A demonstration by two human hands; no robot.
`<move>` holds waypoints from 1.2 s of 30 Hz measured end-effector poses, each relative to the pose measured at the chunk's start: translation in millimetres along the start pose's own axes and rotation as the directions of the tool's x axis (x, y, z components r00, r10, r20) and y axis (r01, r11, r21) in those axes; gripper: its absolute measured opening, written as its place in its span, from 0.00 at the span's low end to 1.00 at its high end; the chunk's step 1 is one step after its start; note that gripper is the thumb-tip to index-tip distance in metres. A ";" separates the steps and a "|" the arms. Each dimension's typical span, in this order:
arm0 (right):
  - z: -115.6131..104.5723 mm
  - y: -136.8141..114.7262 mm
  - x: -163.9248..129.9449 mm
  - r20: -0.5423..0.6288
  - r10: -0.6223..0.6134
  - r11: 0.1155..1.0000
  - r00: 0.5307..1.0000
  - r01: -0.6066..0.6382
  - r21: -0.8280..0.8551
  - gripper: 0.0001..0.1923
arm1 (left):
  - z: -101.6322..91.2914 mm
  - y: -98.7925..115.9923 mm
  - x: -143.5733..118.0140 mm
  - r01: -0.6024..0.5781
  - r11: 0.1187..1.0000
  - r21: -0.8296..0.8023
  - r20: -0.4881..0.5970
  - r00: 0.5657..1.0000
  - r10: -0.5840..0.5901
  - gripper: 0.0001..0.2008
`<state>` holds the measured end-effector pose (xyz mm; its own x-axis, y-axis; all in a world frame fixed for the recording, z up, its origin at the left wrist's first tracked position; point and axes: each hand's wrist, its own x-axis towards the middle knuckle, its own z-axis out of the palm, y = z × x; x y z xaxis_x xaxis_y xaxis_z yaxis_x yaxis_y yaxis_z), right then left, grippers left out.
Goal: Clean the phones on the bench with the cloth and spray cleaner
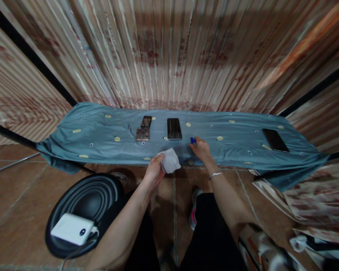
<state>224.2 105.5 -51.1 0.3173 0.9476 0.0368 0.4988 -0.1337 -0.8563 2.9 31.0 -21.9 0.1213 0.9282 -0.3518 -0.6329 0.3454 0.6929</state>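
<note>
My left hand (154, 168) is closed on a folded white wipe (170, 161) in front of the cloth's near edge. My right hand (202, 149), with a silver bangle at the wrist, grips a small blue object (193, 140) just above the cloth; its kind cannot be made out. Beyond the hands, a dark phone (174, 129) lies flat on the blue-grey cloth (237, 148). To its left are a small dark flat item (146, 121) and a pixelated square (142, 134). Another dark phone (275, 140) rests on the right part of the cloth.
A striped curtain (169, 56) hangs behind the cloth-covered surface, with black bars (39, 56) at either side. At lower left, a white power bank (70, 228) with a cable sits on a round black stool (81, 195). The floor is brown tile (14, 195).
</note>
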 end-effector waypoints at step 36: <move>9.1 -40.7 -76.6 0.238 -0.312 0.946 0.920 0.279 0.163 0.23 | 18.2 9.4 8.4 0.094 0.981 -0.170 -0.188 0.974 -0.126 0.09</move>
<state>172.2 41.0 -23.8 -0.0560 0.9823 0.1787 0.4293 0.1853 -0.8839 11.9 44.5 -6.8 0.0541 0.8345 -0.5484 -0.7397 0.4024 0.5394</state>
